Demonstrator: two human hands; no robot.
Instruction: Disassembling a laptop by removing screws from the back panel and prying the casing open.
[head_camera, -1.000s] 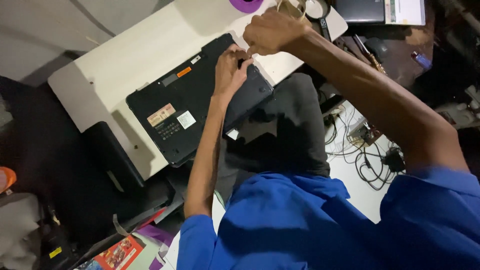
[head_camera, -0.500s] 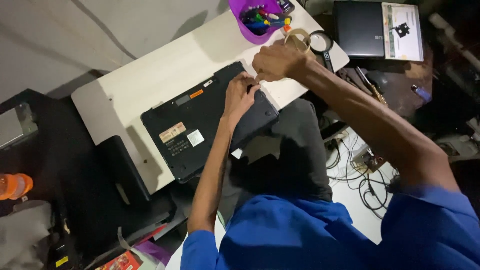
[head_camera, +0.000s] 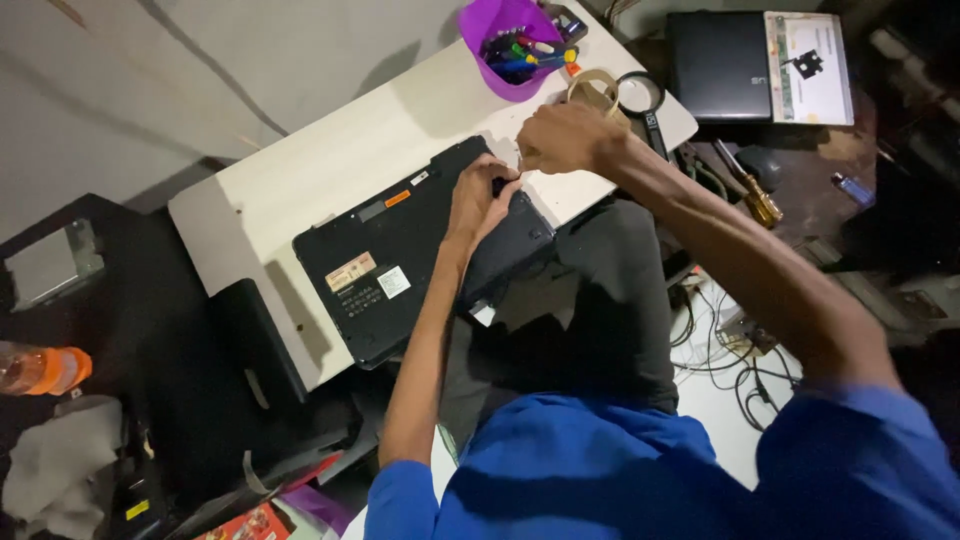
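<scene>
Right now the black upside-down laptop (head_camera: 420, 250) lies diagonal on the white table (head_camera: 300, 170), long axis running away from the left hand (head_camera: 478, 200), whose fingers press flat on its corner by the table edge. Right hand (head_camera: 560, 138) pinches sth small just beside; bare tabletop beyond both.

Small electronics repair workshop, cramped and dim.
Upturned black laptop (head_camera: 420, 255) on a white table (head_camera: 300, 170) at centre; purple cup of small tools (head_camera: 500, 45), tape roll (head_camera: 592, 90) and magnifier (head_camera: 640, 95) near the top; second laptop (head_camera: 720, 60) at upper right; tangled cables (head_camera: 730, 340) on the floor at right.
</scene>
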